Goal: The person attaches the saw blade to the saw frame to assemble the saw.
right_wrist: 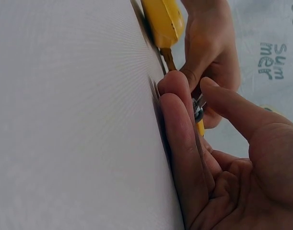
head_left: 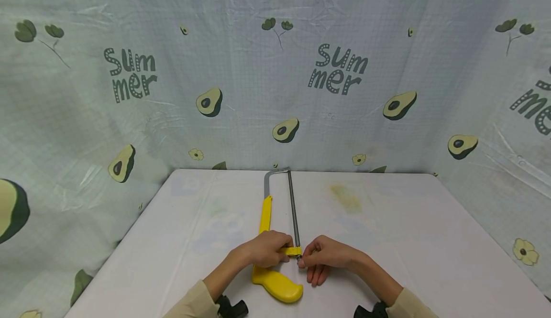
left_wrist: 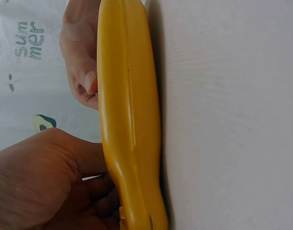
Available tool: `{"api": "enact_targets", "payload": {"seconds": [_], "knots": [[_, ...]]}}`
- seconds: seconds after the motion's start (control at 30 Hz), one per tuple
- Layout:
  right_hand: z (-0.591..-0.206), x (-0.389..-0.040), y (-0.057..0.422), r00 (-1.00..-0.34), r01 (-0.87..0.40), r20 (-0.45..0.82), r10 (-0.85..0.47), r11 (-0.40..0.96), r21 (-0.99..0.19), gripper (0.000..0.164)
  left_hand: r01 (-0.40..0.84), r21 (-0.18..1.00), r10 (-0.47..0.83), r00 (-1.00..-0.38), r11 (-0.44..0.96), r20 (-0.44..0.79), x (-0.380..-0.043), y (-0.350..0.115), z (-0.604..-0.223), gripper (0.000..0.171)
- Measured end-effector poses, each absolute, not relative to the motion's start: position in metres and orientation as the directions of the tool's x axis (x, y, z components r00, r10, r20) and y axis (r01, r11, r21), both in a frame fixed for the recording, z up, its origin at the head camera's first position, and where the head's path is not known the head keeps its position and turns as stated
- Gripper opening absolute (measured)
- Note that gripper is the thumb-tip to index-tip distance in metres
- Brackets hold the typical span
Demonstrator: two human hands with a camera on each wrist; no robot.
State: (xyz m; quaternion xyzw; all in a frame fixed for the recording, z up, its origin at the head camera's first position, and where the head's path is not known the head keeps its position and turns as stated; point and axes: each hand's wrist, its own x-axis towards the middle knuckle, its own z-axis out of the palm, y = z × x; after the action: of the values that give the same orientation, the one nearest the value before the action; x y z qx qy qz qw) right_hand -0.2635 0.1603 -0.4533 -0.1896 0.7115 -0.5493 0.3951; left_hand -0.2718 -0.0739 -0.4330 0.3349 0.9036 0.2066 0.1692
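Grip, right hand (head_left: 328, 255): pinches a small metal nut (right_wrist: 197, 110) at the blade's (head_left: 293, 208) near end.
Grip, left hand (head_left: 269, 247): holds the saw (head_left: 265, 215) just ahead of its handle (head_left: 281, 287).
Saw: lies on the desk (head_left: 387, 222), before the person.
Nut: very small, so it could slip away.
Blade: narrow, dark, straight; it might jump loose if tension is released suddenly.
Handle: smooth, shiny, rounded, thinly seamed; probably plastic.
Frame (head_left: 266, 184): gray, bent at far end.
Sheet (head_left: 241, 69): wrinkled, avocado-printed.

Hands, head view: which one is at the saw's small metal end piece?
The right hand: it pinches that metal piece. The left hand instead grips the yellow part of the saw.
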Motion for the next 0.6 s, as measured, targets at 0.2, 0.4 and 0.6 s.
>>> {"api": "enact_targets", "payload": {"seconds": [0.2,0.4,0.6], "knots": [[-0.4537,-0.2633,0.1594,-0.630,0.160,-0.352,-0.692,0.328,-0.931,0.028,0.533,0.490,0.674,-0.719,0.690,-0.166,-0.2717,-0.0741,-0.4335,0.010],[-0.4531,-0.2629,0.1586,-0.638,0.156,-0.350,-0.686,0.329,-0.931,0.029,0.542,0.488,0.680,-0.716,0.684,-0.158,-0.2725,-0.0742,-0.4338,0.010],[-0.4526,-0.2630,0.1577,-0.640,0.163,-0.358,-0.680,0.335,-0.928,0.028,0.542,0.492,0.682,-0.714,0.681,-0.158,-0.2727,-0.0742,-0.4333,0.009]]}}
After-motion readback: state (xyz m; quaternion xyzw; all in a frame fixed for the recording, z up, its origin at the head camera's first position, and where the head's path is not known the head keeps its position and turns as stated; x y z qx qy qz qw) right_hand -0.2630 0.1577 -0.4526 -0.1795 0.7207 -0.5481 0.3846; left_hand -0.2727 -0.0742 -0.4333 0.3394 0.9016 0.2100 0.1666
